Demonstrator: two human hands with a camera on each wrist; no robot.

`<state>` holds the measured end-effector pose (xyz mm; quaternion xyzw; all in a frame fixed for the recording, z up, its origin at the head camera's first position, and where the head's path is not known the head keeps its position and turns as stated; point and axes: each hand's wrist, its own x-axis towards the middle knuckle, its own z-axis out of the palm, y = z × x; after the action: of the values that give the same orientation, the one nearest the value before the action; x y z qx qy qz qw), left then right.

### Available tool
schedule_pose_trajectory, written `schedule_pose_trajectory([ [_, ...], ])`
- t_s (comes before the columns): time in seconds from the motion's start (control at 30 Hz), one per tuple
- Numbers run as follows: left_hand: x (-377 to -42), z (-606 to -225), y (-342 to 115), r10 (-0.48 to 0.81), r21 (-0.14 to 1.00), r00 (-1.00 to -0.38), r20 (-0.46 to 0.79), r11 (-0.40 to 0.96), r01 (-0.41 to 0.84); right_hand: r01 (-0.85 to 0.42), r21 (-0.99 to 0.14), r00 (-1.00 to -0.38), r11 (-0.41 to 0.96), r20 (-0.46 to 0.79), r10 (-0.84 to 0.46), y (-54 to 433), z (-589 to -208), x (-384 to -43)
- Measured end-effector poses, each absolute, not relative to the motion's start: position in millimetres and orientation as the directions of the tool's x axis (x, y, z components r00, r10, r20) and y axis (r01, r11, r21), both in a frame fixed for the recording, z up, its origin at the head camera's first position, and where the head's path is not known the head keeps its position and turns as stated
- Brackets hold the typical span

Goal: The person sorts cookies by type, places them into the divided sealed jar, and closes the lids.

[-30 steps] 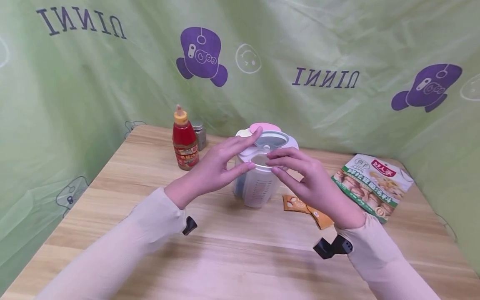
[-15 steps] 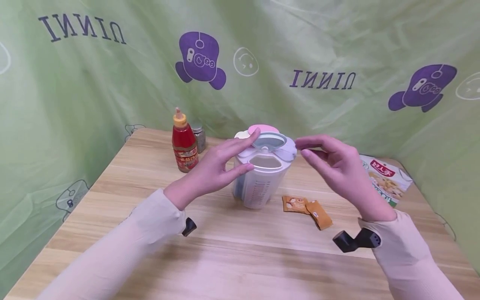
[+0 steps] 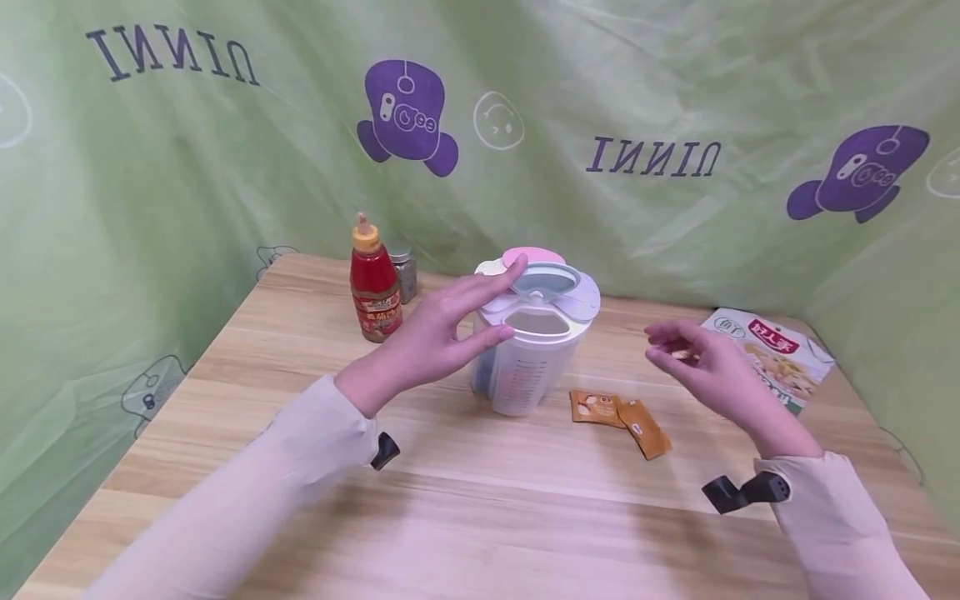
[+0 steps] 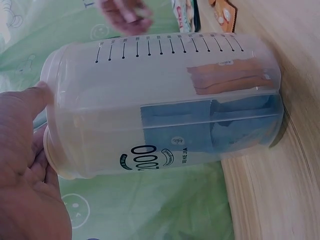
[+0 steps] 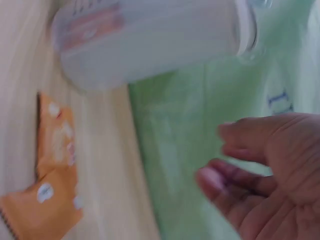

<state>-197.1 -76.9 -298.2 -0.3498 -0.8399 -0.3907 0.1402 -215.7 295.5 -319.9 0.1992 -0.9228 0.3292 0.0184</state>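
Left hand (image 3: pixel 431 337) grasps the top of the translucent container (image 3: pixel 525 379), with the thumb at the near part of the lid and the index finger beside the raised grey-blue flap (image 3: pixel 551 282). Right hand (image 3: pixel 716 371) is released, fingers loosely bent, suspended above the tabletop (image 3: pixel 487 517) between the container and the right edge. The container stands upright near the middle of the far edge; 1 lid opening is exposed. Blue packets (image 4: pixel 175 122) and an orange packet (image 4: pixel 227 77) show through the wall in its lower half. On the tabletop, 2 orange sachets (image 3: pixel 596 408) lie touching, beside the container toward the right edge. Near the far left corner, a red sauce bottle (image 3: pixel 375 283) stands in front of a small jar (image 3: pixel 406 275). Near the far right corner lies a printed pouch (image 3: pixel 787 350), partly hidden by the right hand.
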Motion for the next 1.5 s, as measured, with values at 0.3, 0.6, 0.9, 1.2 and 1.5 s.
schedule_pose_trajectory([
  [0.3, -197.1, -296.7, -77.4, 0.479, 0.554, -0.712, 0.513, 0.449, 0.701, -0.349, -0.6, -0.853, 0.72, -0.114, -0.509, 321.2, -356.8, -222.1],
  [0.6, -197.2, -296.7, -76.9, 0.477, 0.559, -0.717, 0.509, 0.451, 0.696, -0.186, -0.627, -0.825, 0.757, -0.319, -0.467, 322.4, -376.8, -216.9],
  [0.9, -196.2, -296.4, -77.0, 0.472, 0.553, -0.713, 0.518, 0.451, 0.701, -0.18, -0.606, -0.843, 0.775, -0.312, -0.439, 318.4, -378.9, -214.8],
  [1.2, -196.8, -298.1, -76.4, 0.469, 0.557, -0.712, 0.523, 0.444, 0.702, -0.184, -0.677, -0.854, 0.713, -0.248, -0.456, 322.1, -384.8, -211.2],
  [1.5, -196.8, -298.6, -76.7, 0.47, 0.561, -0.711, 0.523, 0.438, 0.702, -0.2, -0.702, -0.854, 0.684, -0.217, -0.472, 328.7, -384.8, -208.9],
])
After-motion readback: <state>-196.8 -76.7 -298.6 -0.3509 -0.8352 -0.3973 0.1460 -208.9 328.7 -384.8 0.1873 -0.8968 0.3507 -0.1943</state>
